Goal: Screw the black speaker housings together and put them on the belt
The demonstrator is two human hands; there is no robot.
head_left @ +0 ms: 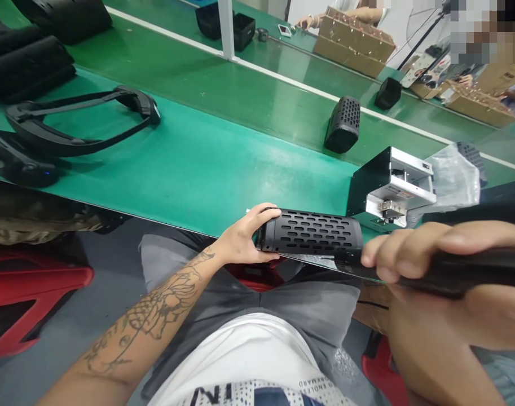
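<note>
At the table's near edge, a black speaker housing (316, 232) with rows of slots lies on its side. My left hand (252, 234) grips its left end, thumb and fingers on opposite sides. Close to the camera, my right hand (439, 259) is wrapped around a long black electric screwdriver (447, 273). Its narrower nose points left, at the right end of the housing. Whether the tip touches the housing, I cannot tell.
Right of the housing stands a black and white machine (392, 189) beside a clear plastic bag (456, 175). Another speaker (344, 124) stands farther back. A black headset (83, 121) and black housings (24, 67) lie left. Across the bench are cardboard boxes (350, 45) and people's hands.
</note>
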